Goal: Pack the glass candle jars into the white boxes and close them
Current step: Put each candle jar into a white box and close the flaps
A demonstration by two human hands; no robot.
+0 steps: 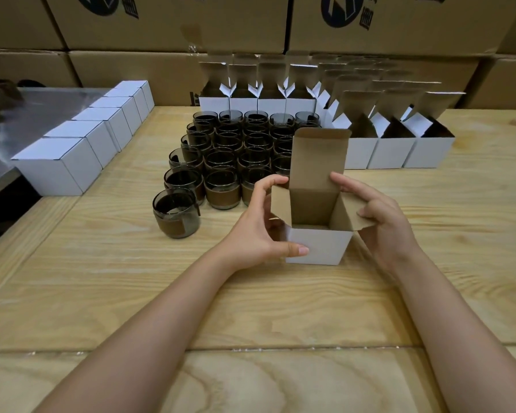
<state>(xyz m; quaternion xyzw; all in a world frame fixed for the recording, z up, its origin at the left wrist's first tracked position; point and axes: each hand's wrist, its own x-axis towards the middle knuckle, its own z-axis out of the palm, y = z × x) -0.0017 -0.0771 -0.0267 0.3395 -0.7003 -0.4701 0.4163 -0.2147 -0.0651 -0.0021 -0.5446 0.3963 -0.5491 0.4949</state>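
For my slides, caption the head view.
Left hand and right hand hold an open white box near glass candle jars.

A single head-worn wide-angle camera looks forward and down over both forearms, close above the left hand (258, 231) and right hand (385, 225); stacked brown cardboard cartons (173, 22) fill the view beyond the hands.

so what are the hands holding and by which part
Both hold the open white box: the left hand grips its left side, thumb on the front face; the right hand pinches its right side flap.
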